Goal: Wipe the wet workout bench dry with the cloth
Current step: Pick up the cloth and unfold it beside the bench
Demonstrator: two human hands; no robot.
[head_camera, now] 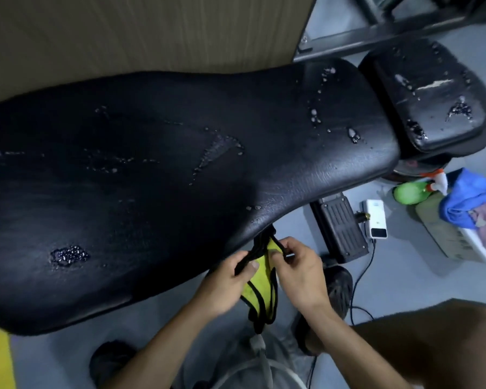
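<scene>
Bench [166, 169]: I note water beads and puddles across the black pad.
Cloth [260, 279]: yellow, black-edged, bunched beside the bench's near edge.
Left hand [227, 282]: pinching the cloth.
Right hand [298, 270]: pinching the cloth.

Both hands hold a yellow cloth at the edge of a wet black bench.

The left hand [227, 279] and right hand [298, 272] each pinch the black-trimmed cloth [260, 287], which hangs bunched between them just below the near edge of the bench [157, 192]. Water beads and small puddles dot the bench pad and the separate seat pad [429, 94] beyond it. On the grey floor to the right lie a green spray bottle [407, 192], a blue rag [469, 200] on a box, and a white device [375, 219].
</scene>
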